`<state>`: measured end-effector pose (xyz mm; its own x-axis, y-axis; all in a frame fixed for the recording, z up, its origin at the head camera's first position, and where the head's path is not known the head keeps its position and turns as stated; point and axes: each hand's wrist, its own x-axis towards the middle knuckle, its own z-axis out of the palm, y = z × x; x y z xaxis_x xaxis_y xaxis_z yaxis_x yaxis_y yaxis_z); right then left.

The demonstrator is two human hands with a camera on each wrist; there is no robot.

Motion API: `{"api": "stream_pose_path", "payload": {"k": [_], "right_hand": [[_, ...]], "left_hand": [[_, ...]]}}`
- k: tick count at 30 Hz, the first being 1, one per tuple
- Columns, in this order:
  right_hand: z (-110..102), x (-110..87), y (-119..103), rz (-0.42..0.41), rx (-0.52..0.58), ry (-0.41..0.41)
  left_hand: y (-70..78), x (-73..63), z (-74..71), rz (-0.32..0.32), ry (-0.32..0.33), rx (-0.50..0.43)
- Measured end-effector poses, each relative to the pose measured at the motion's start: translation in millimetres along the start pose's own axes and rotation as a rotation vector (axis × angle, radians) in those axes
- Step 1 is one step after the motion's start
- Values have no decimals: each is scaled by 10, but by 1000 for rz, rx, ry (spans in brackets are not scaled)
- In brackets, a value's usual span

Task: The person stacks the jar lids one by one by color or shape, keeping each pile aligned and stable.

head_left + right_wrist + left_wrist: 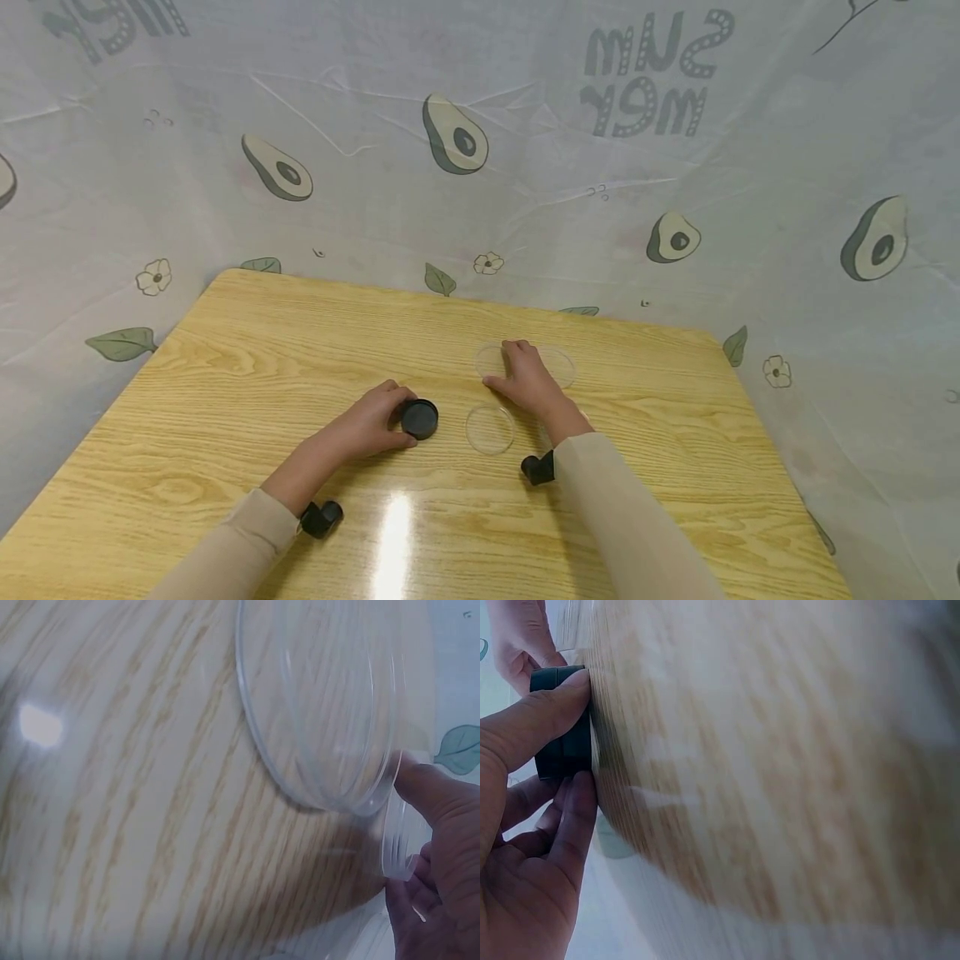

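Black round dish [419, 420], between thumb [559, 709] and fingertips [583, 791], in left grip [369, 422]

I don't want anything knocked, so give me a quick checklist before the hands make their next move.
1. Left hand grips the black round dish: ok.
2. Right hand has thumb and fingers around a clear dish: ok.
3. Neighbouring clear dish, beside the black one, untouched: ok.
4. Hands apart from each other: ok.
5. Gripped clear dish fully visible from the head view: not ok, right hand covers part.
6. Black dish lifted off the table: cannot tell.
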<state>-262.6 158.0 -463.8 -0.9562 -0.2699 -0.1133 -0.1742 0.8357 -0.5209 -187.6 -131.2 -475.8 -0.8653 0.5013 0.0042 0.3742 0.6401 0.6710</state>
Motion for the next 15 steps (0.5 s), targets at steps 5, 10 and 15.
{"api": "stream_pose_path", "payload": {"k": [5, 10, 15], "right_hand": [[11, 4, 5, 3, 9, 2], [28, 10, 21, 11, 18, 3], [34, 4, 15, 20, 23, 4]], "left_hand": [[-10, -1, 10, -3, -1, 7], [-19, -2, 18, 1, 1, 5], [-29, -3, 23, 2, 7, 5]]}}
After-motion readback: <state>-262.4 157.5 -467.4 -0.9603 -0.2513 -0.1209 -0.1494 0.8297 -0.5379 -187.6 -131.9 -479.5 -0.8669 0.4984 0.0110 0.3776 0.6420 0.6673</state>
